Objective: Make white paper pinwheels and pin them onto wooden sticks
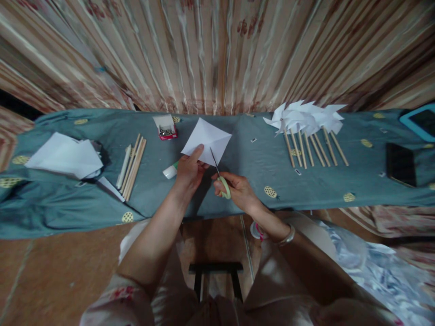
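A creased white paper square [209,136] is pinched at its near left side by my left hand [190,170], the thumb lying on top. My right hand [236,188] grips green-handled scissors [223,186]. Their dark blades reach over the paper's near right part and point toward its middle. Just left of my left hand lies a white-and-green tube [171,170], partly hidden by that hand. Behind it stands an open red box [167,130] of small metal pins or tacks.
Stacked white paper [64,156] and several wooden sticks [134,167] lie at the left. Paper pinwheels [306,117] on sticks rest at the right, with a dark phone [401,164] and a blue-framed device [421,122] beyond. A curtain [217,54] hangs behind the cloth-covered table [258,158].
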`<action>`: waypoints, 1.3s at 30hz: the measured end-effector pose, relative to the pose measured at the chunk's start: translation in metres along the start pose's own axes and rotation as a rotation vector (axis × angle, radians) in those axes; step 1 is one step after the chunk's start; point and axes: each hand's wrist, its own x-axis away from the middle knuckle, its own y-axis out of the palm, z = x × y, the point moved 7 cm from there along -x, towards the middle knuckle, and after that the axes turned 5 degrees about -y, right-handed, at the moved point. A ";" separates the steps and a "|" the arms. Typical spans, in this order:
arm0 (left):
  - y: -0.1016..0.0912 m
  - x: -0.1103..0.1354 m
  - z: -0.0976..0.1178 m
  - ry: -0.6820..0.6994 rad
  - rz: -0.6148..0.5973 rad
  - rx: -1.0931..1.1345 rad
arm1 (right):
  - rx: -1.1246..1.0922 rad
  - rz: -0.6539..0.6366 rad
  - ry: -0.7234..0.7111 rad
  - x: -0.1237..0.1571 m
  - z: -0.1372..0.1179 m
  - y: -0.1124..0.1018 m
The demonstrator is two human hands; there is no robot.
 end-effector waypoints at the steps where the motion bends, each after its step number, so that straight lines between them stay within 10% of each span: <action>1: 0.000 0.000 0.000 0.004 0.003 -0.007 | 0.003 -0.001 0.002 0.000 0.000 0.000; 39: -0.010 -0.011 0.018 0.084 -0.014 0.034 | 0.017 -0.091 0.046 0.012 0.002 -0.008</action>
